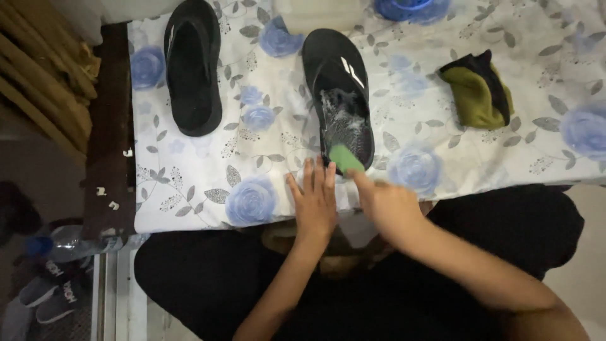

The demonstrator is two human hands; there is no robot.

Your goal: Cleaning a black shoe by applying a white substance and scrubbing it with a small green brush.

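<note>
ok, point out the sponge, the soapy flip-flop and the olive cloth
sponge (345, 158), head view, middle of its green top face
soapy flip-flop (338, 82), head view, footbed just above the suds
olive cloth (475, 95), head view, centre of the olive fold

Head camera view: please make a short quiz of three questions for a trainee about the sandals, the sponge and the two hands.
1. True or false: the right hand presses a green sponge on the soapy sandal.
2. Where does the left hand rest?
A. on the dry sandal
B. flat on the flowered cloth beside the soapy sandal's heel
C. on the folded rag
3. Fill in: the folded olive and black rag lies to the ____ of the soapy sandal in the picture.

Key
1. True
2. B; the flowered cloth also bears the dry sandal, untouched.
3. right
</note>
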